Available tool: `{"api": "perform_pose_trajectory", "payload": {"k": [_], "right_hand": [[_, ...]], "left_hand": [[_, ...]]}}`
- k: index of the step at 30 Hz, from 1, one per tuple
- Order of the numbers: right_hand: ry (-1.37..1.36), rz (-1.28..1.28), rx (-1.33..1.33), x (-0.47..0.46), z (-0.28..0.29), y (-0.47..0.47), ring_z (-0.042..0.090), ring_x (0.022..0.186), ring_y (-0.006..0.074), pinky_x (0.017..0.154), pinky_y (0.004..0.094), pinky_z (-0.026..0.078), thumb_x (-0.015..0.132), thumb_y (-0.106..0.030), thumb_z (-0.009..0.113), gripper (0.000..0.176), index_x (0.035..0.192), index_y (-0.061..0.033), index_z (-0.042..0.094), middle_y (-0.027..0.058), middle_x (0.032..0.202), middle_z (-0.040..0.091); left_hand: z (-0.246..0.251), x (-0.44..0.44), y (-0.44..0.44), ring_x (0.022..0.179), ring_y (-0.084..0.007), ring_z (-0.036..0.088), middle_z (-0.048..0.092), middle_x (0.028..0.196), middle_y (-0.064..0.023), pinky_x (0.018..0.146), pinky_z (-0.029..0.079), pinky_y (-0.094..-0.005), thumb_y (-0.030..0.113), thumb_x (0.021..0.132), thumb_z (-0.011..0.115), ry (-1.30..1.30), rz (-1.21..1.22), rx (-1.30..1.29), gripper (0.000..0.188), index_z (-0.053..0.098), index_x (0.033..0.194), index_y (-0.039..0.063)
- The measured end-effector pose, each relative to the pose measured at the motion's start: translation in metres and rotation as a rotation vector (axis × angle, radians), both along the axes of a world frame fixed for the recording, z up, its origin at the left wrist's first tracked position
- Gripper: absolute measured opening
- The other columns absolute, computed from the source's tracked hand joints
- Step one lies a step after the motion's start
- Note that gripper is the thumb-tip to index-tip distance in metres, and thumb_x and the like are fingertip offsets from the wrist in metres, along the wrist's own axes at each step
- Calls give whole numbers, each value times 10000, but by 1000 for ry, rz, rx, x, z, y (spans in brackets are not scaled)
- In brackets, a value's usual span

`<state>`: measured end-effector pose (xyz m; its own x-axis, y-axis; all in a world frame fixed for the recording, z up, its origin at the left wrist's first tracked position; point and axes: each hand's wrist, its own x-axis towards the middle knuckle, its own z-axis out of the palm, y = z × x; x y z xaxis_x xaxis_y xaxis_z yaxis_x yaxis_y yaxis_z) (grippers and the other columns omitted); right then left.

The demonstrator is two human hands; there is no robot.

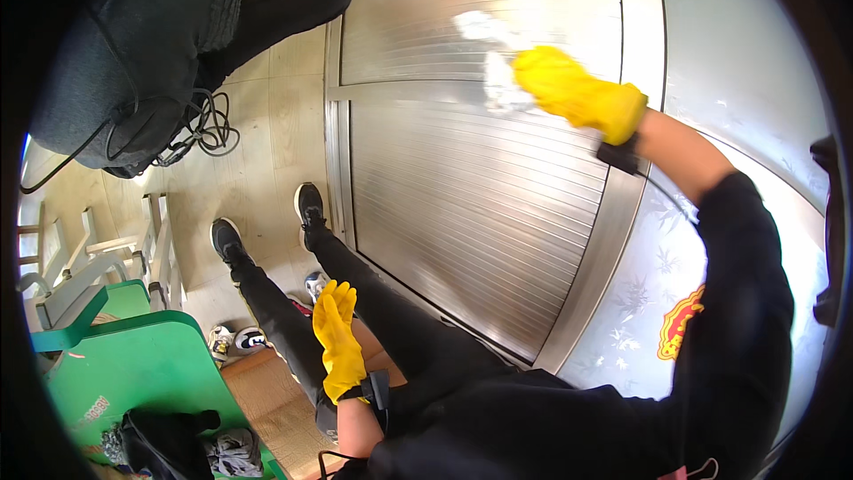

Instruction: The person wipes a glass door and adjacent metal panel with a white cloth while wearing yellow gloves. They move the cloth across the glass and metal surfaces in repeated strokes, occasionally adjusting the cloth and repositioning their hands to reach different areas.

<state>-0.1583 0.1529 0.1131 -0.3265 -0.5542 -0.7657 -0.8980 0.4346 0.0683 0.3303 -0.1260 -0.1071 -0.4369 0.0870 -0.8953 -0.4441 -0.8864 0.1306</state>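
Note:
My right hand (561,88), in a yellow rubber glove, is closed around a crumpled white cloth (501,83), blurred at its edges. It presses or hovers at the ribbed metal panel door (476,213), close to the bar (413,91) between the upper and lower panels; whether the cloth touches cannot be told. My left hand (338,337), in a matching glove, is held over my legs with its fingers stretched out and holds nothing. A dark band with a device (376,390) sits at the left wrist; another black band (616,157) is on the right.
Another person (286,20) in dark clothes is at upper left, with a coiled black cable (213,123). A green table (143,367) bears dark clothing (166,437). White wooden stools (156,247) and several shoes (221,341) stand on the floor (286,120). A patterned wall (643,300) adjoins the door.

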Motion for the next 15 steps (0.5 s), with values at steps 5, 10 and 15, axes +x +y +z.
{"api": "perform_pose_trajectory", "payload": {"k": [5,10,15], "right_hand": [[48,19,17,-2,59,4,663,814,367,735,454,543,757,-34,707,131,880,-28,663,178,874,672],[-119,-46,-47,-8,-116,6,656,896,381,780,468,504,705,-25,707,124,815,-29,650,162,866,679],[114,-67,-124,19,-248,-20,642,870,371,786,487,480,720,-116,704,50,691,-79,687,156,780,687]], "left_hand": [[-7,-2,7,1113,-298,717,713,1223,-196,1037,562,-398,305,1084,573,-20,-32,20,410,628,1324,-23],[-21,17,20,1113,-326,714,704,1235,-212,1027,564,-403,305,1091,558,-30,-40,58,431,603,1358,-30],[-23,30,12,1133,-333,710,696,1259,-215,1032,560,-413,303,1089,561,-67,-5,15,423,607,1357,-22]]}}
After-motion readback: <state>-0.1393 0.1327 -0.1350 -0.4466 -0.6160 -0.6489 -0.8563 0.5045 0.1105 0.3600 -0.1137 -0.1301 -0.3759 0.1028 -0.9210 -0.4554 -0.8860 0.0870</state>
